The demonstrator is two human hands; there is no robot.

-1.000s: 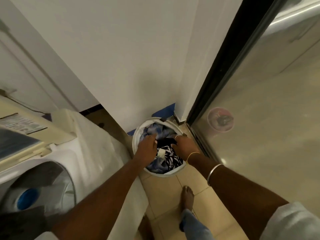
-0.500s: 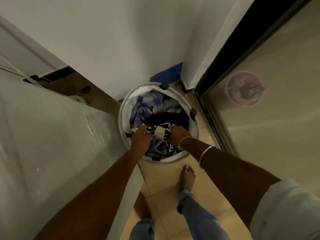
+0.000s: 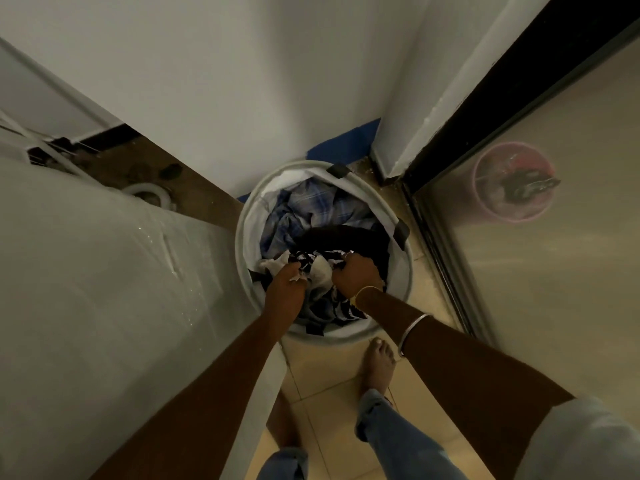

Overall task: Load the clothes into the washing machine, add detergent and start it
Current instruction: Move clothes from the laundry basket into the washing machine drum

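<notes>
A round white laundry basket (image 3: 403,271) stands on the floor in the corner, full of clothes. On top lies a black-and-white patterned garment (image 3: 320,270); behind it are a blue checked shirt (image 3: 304,209) and a dark piece (image 3: 343,237). My left hand (image 3: 285,289) and my right hand (image 3: 355,277) are both down in the basket, fingers closed on the patterned garment, which is bunched between them. The washing machine (image 3: 86,289) shows only as a white covered side at the left; its drum is out of view.
White walls meet just behind the basket, with blue tape (image 3: 343,143) at their foot. A frosted glass door with a black frame (image 3: 485,109) runs along the right; a pink bucket (image 3: 512,181) shows through it. My bare feet stand on beige tiles (image 3: 325,368).
The view has dropped lower and closer over the basket, so the machine's open drum has left the frame. Both hands have gathered the patterned garment tighter between them.
</notes>
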